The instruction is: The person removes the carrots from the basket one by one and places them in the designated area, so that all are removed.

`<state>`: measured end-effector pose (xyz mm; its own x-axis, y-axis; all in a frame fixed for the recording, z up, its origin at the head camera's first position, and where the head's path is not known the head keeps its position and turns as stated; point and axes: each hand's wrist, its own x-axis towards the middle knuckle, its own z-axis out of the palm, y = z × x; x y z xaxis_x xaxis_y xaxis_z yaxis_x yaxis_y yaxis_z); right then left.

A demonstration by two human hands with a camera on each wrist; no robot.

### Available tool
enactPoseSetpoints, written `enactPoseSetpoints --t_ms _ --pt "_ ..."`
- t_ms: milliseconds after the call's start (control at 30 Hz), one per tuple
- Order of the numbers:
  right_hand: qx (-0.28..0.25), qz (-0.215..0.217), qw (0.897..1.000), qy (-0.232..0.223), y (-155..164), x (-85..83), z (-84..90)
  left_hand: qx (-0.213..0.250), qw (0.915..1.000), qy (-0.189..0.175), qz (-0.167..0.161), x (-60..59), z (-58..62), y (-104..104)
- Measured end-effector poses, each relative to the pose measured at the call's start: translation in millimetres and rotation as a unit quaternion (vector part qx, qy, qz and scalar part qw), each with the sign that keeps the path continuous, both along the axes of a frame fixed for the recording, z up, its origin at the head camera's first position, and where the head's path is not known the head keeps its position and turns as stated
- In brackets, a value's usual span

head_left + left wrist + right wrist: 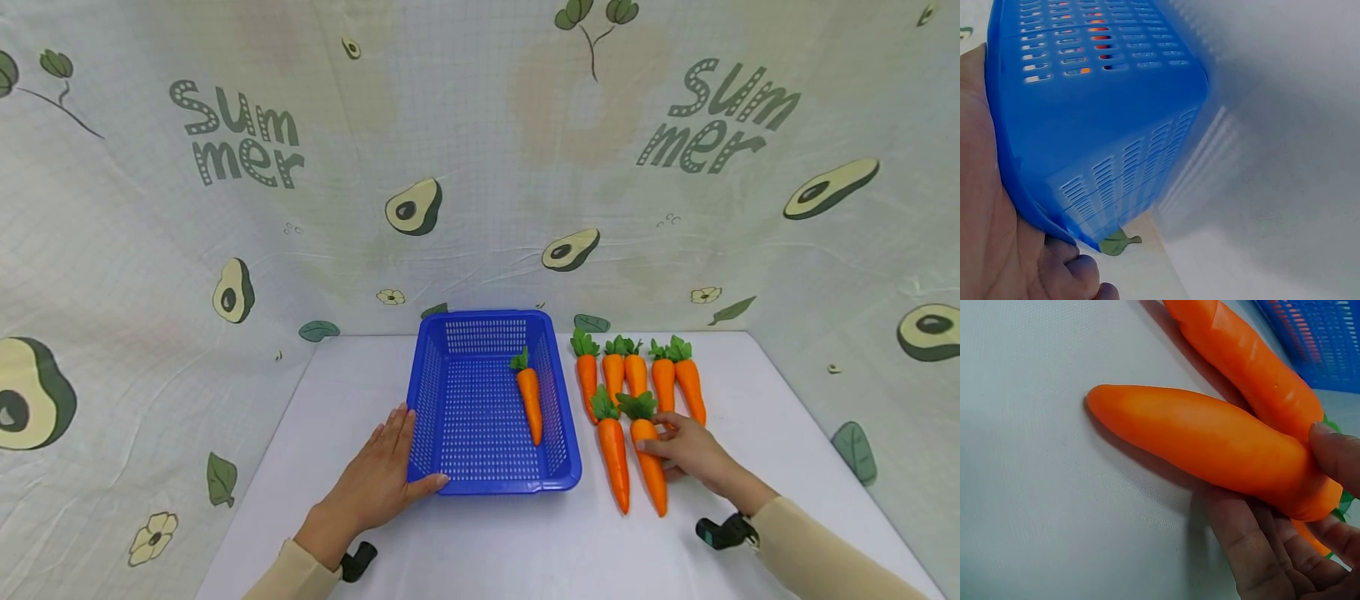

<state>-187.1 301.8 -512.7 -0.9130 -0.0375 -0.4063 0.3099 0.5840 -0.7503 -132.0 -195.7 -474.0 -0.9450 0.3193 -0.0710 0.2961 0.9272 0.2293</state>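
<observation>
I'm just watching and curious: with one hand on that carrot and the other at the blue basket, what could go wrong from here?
The right hand pinches only the thick end of the carrot, so its grip may slip and the carrot droop or fall. The neighbouring carrot touches it and may get dragged along. The left hand merely rests flat against the blue basket, which could slide if bumped.

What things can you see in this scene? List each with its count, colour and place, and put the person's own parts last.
basket: one, blue, middle of the table.
carrot in basket: one, orange with green top, right side of the basket floor.
loose carrots: seven, orange with green tops, on the table right of the basket.
table: one, white.
backdrop cloth: one, pale, avocado print, behind and beside the table.
left hand: flat against the basket's near left corner.
right hand: grip on the nearest loose carrot.
</observation>
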Motion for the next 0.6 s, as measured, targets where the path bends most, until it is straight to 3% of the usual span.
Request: enactPoseSetpoints --t_ms 600 --pt "0.009 -0.004 1.000 0.004 -4.4 1.6 -2.7 0.001 1.0000 -0.002 0.003 0.0 -0.4 0.1"
